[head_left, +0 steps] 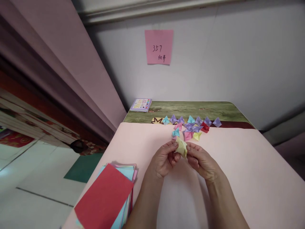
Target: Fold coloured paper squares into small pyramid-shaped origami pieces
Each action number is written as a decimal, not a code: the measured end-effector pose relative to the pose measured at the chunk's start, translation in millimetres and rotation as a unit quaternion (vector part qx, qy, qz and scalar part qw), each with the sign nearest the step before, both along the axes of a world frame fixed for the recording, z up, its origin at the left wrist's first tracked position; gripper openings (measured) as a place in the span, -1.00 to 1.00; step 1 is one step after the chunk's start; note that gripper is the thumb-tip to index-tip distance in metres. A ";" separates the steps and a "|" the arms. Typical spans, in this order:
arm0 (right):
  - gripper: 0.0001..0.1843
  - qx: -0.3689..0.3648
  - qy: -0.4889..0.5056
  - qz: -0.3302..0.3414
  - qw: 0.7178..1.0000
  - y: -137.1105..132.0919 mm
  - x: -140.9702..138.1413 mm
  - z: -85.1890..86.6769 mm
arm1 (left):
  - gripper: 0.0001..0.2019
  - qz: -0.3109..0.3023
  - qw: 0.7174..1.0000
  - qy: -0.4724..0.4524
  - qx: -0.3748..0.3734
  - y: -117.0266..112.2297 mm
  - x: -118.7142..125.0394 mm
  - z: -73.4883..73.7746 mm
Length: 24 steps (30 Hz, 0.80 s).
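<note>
A small piece of folded pale yellow paper (181, 147) is held up between my two hands, over the pink table cover. My left hand (166, 157) pinches its left edge with thumb and fingers. On the other side, my right hand (200, 159) grips the right edge, its fingers partly hidden behind the paper. Just beyond my fingertips lie several small folded paper boats, among them a blue one (175, 132), a pink one (188, 135), a yellow one (197, 136), a red one (205, 127) and purple ones (217, 122).
At the left front, a stack of coloured paper has a red sheet (105, 197) on top. A small pile of printed packets (141, 105) sits at the table's far left corner. On the wall hangs a pink note (159, 47). A curtain (95, 63) borders the left side.
</note>
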State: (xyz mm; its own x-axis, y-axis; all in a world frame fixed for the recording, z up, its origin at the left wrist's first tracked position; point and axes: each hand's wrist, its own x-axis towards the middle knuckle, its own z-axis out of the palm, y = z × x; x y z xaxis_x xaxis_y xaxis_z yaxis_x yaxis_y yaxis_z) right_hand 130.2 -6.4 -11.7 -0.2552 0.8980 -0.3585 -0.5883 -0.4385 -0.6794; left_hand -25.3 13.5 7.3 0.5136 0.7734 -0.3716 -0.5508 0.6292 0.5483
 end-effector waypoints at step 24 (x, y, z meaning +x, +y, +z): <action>-0.50 -0.028 -0.031 -0.066 0.997 4.0 -0.4 2.3 | -0.77 0.041 0.998 0.048 -0.003 1.9 3.2 -9.9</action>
